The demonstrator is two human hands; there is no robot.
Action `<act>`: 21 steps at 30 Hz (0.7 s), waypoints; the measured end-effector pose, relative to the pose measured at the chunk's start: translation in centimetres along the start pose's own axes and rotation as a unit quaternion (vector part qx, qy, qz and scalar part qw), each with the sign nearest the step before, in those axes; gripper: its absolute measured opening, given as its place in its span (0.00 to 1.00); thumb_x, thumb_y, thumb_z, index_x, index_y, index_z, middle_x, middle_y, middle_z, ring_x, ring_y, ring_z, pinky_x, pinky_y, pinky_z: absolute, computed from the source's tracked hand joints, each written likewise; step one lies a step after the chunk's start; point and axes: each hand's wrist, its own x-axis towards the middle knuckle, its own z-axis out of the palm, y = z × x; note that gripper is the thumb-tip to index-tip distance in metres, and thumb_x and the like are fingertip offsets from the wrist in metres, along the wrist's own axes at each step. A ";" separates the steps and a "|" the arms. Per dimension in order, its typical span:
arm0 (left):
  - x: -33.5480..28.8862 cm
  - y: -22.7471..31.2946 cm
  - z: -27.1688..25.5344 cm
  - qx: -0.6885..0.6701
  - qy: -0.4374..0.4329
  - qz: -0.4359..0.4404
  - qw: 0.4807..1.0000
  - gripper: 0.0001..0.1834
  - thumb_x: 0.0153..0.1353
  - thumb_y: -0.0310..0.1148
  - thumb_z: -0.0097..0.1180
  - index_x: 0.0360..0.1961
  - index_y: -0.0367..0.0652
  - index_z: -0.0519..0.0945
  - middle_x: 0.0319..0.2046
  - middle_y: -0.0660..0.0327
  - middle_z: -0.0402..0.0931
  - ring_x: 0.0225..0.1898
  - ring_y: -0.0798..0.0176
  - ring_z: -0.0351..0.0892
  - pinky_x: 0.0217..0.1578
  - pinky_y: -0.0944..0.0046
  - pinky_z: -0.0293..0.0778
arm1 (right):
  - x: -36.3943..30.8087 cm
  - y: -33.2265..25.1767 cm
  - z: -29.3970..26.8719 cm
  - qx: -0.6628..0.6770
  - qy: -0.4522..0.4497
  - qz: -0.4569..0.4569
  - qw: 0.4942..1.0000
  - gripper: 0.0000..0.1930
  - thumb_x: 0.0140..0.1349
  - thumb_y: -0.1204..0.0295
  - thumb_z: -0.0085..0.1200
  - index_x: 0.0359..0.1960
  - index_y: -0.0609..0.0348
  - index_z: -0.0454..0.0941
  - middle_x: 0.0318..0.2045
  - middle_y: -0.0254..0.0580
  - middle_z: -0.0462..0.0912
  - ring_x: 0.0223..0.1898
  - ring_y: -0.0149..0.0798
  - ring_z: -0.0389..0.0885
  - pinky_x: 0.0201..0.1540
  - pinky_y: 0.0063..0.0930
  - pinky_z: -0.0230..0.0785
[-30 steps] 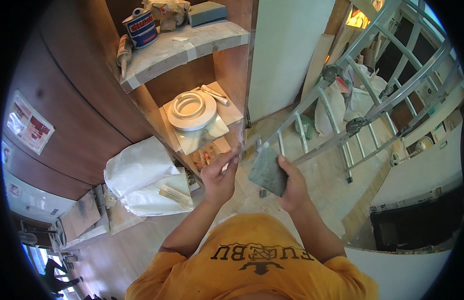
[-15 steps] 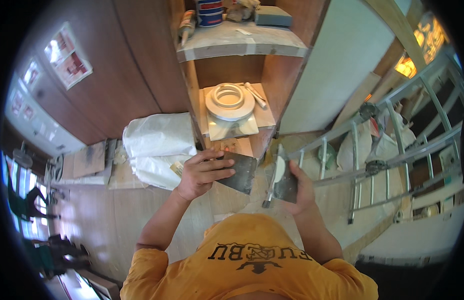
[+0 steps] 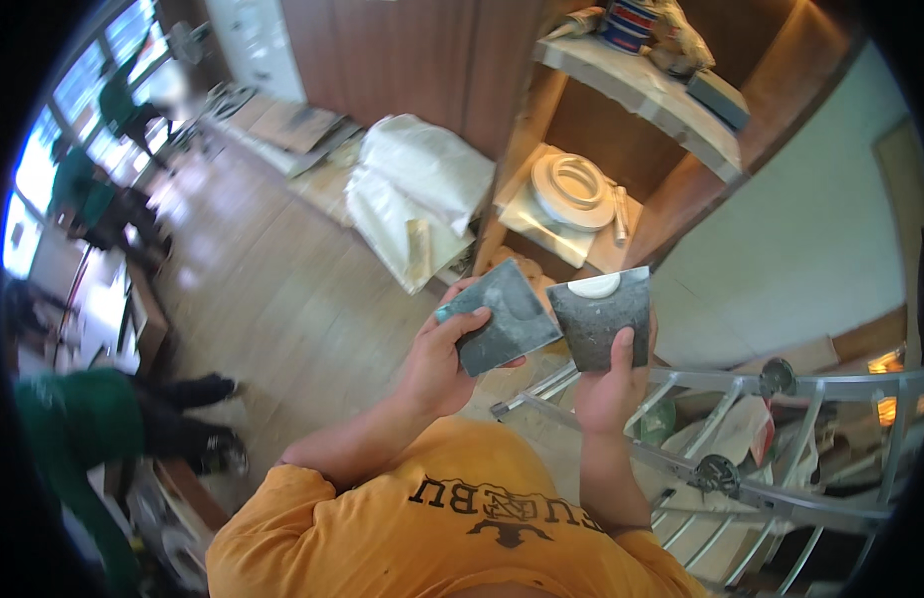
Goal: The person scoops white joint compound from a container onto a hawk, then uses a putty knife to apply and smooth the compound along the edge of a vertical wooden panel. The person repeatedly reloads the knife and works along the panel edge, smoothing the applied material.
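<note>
My left hand (image 3: 434, 367) grips a thin, flat grey putty spreader (image 3: 506, 325), its thumb lying on the face. A second dark grey putty spreader (image 3: 593, 335) is held upright in my right hand (image 3: 611, 391), thumb in front and fingers behind. A smooth white dab of putty (image 3: 593, 287) sits along the top edge of the right spreader. The two blades are side by side, their near edges almost meeting; whether they touch I cannot tell. Most fingers of both hands are hidden behind the blades.
Ahead stands a wooden shelf unit (image 3: 661, 105) holding a blue tin (image 3: 627, 25) and stacked white rings (image 3: 573, 189). White sheeting (image 3: 412, 174) lies beside it. At right is an aluminium ladder (image 3: 671, 456). On the left, people in green (image 3: 83, 424) are nearby.
The view has swung left, bringing more floor and people in. Both spreaders have been turned from tilted to face me, and they are closer together.
</note>
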 end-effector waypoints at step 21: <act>-22.3 3.7 -7.6 -0.082 0.076 0.084 0.990 0.16 0.68 0.32 0.50 0.52 0.35 0.74 0.43 0.54 0.82 0.37 0.57 0.86 0.30 0.54 0.86 | -10.8 3.7 5.8 -0.411 -0.459 -0.286 0.734 0.27 0.54 0.86 0.54 0.57 0.50 0.77 0.54 0.40 0.77 0.53 0.42 0.75 0.52 0.36 0.71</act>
